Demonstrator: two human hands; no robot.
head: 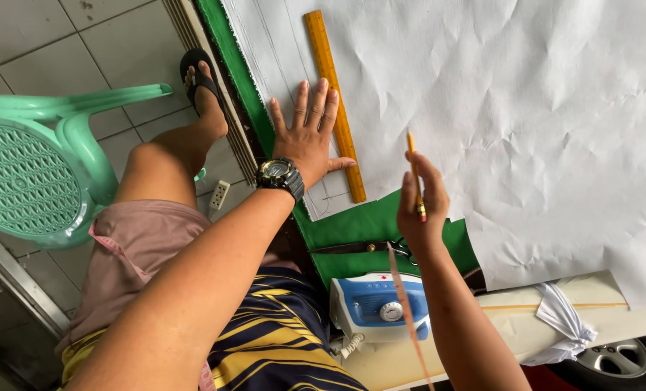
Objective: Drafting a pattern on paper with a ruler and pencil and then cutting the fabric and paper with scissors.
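My left hand [308,134] lies flat, fingers spread, on a large sheet of white paper [497,108], pressing beside a long orange wooden ruler [335,101] that lies on the sheet. A black wristwatch [279,175] is on that wrist. My right hand [422,206] is closed on a yellow pencil [414,174], its tip pointing up over the paper, a little right of the ruler's lower end. The paper rests on a green-covered table [359,228].
Scissors [370,247] lie on the green cover below the paper. A blue and white clothes iron [373,305] stands near the table's edge. A mint green plastic chair [36,166] sits at left on the tiled floor. A white cloth [565,322] lies at lower right.
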